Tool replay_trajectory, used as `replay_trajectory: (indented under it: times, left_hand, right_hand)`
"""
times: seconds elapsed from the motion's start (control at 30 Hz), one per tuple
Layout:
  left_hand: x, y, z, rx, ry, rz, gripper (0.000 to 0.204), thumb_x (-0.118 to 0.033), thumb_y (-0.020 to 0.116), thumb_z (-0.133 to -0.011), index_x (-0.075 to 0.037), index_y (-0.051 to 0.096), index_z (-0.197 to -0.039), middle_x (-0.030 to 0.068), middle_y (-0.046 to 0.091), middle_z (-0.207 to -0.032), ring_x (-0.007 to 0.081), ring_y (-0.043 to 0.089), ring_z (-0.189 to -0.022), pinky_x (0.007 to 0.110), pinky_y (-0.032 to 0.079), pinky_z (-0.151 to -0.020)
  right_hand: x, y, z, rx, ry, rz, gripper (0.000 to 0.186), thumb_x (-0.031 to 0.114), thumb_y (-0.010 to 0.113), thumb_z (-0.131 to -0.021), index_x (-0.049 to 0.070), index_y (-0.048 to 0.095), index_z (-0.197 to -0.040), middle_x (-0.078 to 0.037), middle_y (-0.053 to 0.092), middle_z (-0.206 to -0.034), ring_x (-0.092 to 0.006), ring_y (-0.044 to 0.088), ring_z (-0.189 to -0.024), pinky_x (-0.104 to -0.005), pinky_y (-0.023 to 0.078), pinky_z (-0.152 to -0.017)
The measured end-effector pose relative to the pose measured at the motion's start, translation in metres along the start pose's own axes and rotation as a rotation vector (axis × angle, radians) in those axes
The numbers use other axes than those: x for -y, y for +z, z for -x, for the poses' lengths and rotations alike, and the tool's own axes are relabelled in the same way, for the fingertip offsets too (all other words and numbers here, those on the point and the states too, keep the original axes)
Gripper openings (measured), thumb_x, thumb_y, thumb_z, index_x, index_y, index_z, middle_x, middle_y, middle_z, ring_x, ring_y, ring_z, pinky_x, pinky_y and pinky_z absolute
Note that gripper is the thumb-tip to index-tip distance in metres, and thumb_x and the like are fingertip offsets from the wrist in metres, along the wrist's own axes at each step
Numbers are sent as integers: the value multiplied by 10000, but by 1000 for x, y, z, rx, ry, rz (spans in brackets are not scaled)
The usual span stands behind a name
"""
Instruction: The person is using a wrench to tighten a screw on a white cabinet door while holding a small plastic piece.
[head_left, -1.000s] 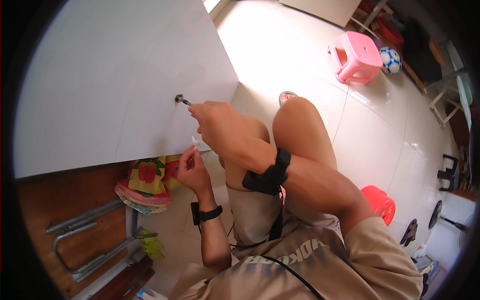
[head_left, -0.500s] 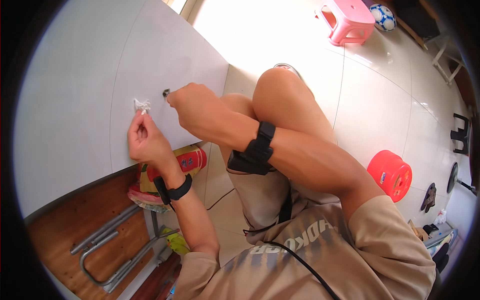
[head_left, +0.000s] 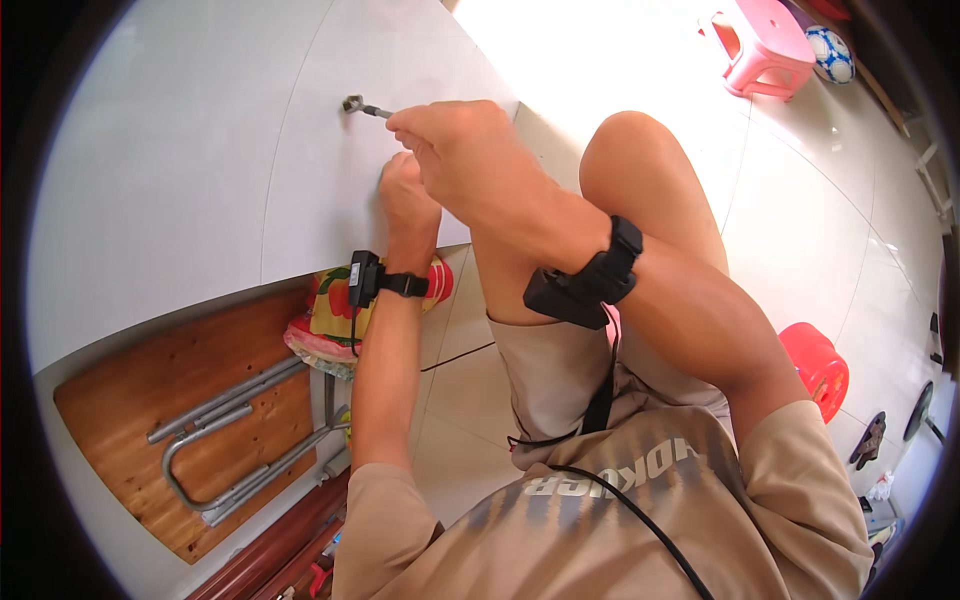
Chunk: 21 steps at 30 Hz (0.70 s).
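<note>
My right hand (head_left: 465, 150) is closed around the thin handle of a small metal tool (head_left: 354, 104). The tool has a short, jaw-like head, lying close against the white panel (head_left: 190, 150); its exact kind is hard to make out. Just below, my left hand (head_left: 408, 195) is curled up near the panel's lower part, partly behind the right hand. Whatever its fingers hold is hidden. Each wrist wears a black strap with a small black box.
Below the panel a folded wooden table with grey metal legs (head_left: 215, 440) leans beside colourful bags (head_left: 335, 315). My bent knee (head_left: 635, 170) rises to the right. A pink stool (head_left: 765, 45), a ball (head_left: 830, 55) and a red stool (head_left: 815, 365) stand on the tiled floor.
The view has shifted. My left hand has moved in beside the right one, and the white crumpled bit at its fingertips no longer shows. More of the metal tool sticks out from my right hand.
</note>
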<state>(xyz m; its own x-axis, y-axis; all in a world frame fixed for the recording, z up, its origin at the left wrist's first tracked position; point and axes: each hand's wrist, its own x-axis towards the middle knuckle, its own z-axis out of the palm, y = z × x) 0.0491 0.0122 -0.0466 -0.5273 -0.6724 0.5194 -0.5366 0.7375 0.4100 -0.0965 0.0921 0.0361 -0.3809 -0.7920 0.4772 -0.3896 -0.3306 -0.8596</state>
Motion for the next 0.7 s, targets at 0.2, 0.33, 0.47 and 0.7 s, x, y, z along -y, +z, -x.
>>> replay_trajectory:
  times: [0.2, 0.33, 0.47, 0.7]
  left_hand:
    - [-11, -2, -8, 129, -36, 134, 177, -111, 649, -874, 41, 573, -823, 215, 599, -750, 433, 586, -747, 491, 427, -620]
    - [-8, -23, -7, 158, -24, -48, 33, 7, 627, -862, 36, 612, -866, 211, 640, -809, 419, 621, -763, 469, 478, -640]
    - [-3, -35, -4, 87, 8, -182, 152, 124, 619, -831, 18, 659, -933, 185, 720, -946, 377, 697, -850, 429, 564, -731]
    - [-17, -52, 4, 59, -72, -137, 158, 116, 633, -840, 12, 669, -953, 161, 740, -979, 336, 719, -884, 385, 589, -751]
  right_hand:
    - [0, -5, -6, 211, 171, 56, 164, -6, 641, -768, -3, 724, -910, -232, 683, -758, -426, 673, -710, -474, 559, -654]
    - [-5, -2, -6, 80, -60, 59, 125, -31, 650, -741, -36, 695, -857, -233, 673, -741, -430, 672, -699, -472, 554, -625]
    - [-13, -2, -19, 70, 59, 104, 257, -8, 665, -834, -40, 733, -1079, -233, 726, -872, -394, 709, -765, -414, 577, -686]
    - [-4, -3, -7, 28, -34, 2, 54, -33, 674, -741, -57, 654, -786, -238, 675, -755, -414, 689, -735, -452, 553, -631]
